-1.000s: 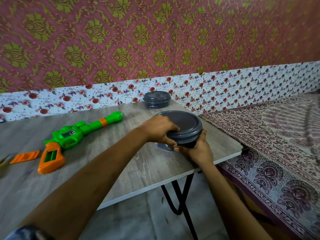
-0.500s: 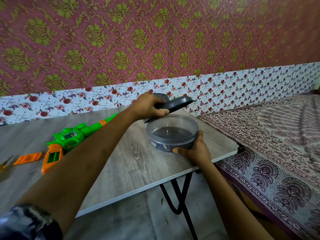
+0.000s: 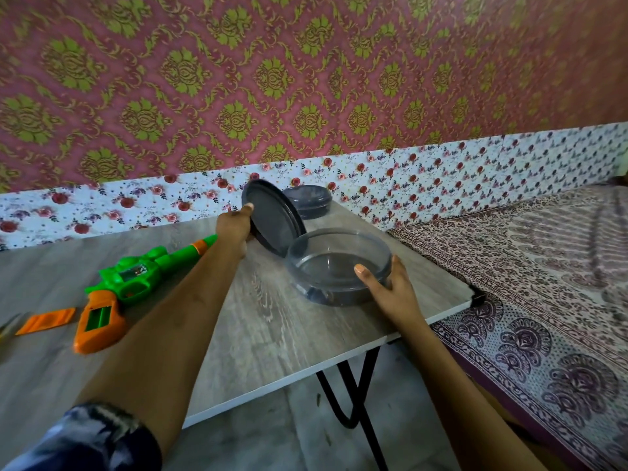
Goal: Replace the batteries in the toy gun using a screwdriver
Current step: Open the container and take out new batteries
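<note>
Holding the dark lid (image 3: 272, 220) tilted on edge in the left hand (image 3: 233, 229), thumb hooked over its rim, just left of the open tub (image 3: 336, 266); steadying that tub with the right hand (image 3: 394, 288), fingers wrapped round its near wall, close to the desk (image 3: 272, 334) edge; leaving the toy gun (image 3: 127, 283) flat, well left of the tub, in neither hand. Probably light, stiff, slick plastic; best gripped round the orange handle, battery slot facing up.
</note>
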Demonstrator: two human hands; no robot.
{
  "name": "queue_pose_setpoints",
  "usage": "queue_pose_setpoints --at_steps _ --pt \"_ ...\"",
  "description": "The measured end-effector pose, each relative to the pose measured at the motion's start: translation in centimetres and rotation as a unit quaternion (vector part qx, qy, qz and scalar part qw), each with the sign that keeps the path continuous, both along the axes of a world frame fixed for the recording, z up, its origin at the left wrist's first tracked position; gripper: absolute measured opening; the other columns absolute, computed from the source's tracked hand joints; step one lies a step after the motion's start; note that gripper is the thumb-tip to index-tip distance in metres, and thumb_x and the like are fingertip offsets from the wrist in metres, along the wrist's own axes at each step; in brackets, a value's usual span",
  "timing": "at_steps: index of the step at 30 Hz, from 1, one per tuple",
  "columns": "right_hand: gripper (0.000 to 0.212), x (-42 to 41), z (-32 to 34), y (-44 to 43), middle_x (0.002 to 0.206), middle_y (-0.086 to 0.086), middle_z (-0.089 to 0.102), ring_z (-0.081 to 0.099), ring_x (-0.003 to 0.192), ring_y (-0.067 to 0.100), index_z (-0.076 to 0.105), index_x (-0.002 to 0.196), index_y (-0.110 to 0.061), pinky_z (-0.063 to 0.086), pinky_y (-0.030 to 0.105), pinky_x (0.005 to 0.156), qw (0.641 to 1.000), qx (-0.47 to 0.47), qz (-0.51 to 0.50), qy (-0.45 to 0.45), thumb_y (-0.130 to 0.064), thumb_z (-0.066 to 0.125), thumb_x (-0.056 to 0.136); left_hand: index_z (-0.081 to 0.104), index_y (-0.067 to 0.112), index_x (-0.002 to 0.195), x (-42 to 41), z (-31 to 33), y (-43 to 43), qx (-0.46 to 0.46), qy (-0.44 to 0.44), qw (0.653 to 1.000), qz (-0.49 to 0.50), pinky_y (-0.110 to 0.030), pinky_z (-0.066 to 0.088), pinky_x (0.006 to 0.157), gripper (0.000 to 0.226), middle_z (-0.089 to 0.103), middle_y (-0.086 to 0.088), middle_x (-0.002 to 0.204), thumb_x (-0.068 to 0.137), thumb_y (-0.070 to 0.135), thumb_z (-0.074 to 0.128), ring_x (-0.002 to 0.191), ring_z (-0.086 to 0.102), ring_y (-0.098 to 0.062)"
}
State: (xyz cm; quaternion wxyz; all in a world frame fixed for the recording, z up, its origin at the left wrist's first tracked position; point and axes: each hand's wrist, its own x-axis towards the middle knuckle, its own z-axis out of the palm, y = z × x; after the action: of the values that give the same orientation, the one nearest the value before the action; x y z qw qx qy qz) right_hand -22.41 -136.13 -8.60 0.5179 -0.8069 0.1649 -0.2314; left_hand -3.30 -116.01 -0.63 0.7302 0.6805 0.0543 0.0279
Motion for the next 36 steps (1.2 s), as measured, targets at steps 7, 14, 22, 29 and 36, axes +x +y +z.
queue_pose_setpoints --at_steps 7,14,22,29,36 --pt "0.092 0.9 -0.5 -0.4 0.156 0.005 0.014 0.017 0.143 0.023 0.007 0.149 -0.019 0.022 0.048 0.116 1.0 0.008 -0.01 -0.022 -0.05 0.06 0.079 0.042 0.006 0.128 1.3 -3.4 -0.5 -0.02 0.049 0.998 -0.026 -0.032 0.054 0.07 0.034 0.054 -0.018 0.129 0.096 0.01 0.051 0.11 0.059 -0.032" --pt "0.092 0.9 -0.7 -0.3 0.156 0.005 0.015 0.018 0.143 0.023 0.01 0.149 -0.018 0.021 0.046 0.116 0.999 -0.011 -0.027 -0.016 -0.052 0.058 0.077 0.048 -0.005 0.128 1.3 -5.4 -1.2 -0.007 0.092 0.992 -0.083 -0.032 0.048 0.082 0.038 0.053 -0.022 0.132 0.091 -0.001 0.056 0.102 0.055 -0.026" --pt "0.096 0.7 -0.5 -0.1 0.156 0.006 0.015 0.017 0.143 0.023 0.011 0.149 -0.017 0.021 0.046 0.116 0.999 -0.005 -0.027 -0.018 -0.057 0.056 0.074 0.06 0.003 0.111 -0.9 -2.7 -0.4 0.451 -0.071 0.887 -0.065 -0.041 0.051 0.086 0.034 0.065 -0.02 0.107 0.085 0.023 0.065 0.1 0.061 -0.035" --pt "0.034 0.8 3.1 1.2 0.119 0.012 0.06 0.057 0.11 0.025 0.059 0.113 -0.007 0.047 0.029 0.087 0.953 -0.247 -0.082 -0.156 -0.015 0.065 0.081 0.067 0.009 0.111 -5.7 2.0 -3.2 0.505 -0.246 0.755 -0.339 -0.032 0.05 0.09 0.031 0.068 -0.007 0.108 0.08 0.007 0.071 0.097 0.062 -0.019" --pt "0.043 4.9 8.1 3.5 0.116 0.009 0.057 0.054 0.108 0.026 0.052 0.121 -0.006 0.04 0.032 0.091 0.875 -0.327 0.114 0.339 -0.037 0.051 0.091 0.044 0.018 0.137 -6.0 2.1 -7.7 0.756 -0.109 0.501 -0.406 -0.03 0.049 0.089 0.053 0.059 -0.01 0.124 0.088 0.021 0.064 0.097 0.06 -0.021"
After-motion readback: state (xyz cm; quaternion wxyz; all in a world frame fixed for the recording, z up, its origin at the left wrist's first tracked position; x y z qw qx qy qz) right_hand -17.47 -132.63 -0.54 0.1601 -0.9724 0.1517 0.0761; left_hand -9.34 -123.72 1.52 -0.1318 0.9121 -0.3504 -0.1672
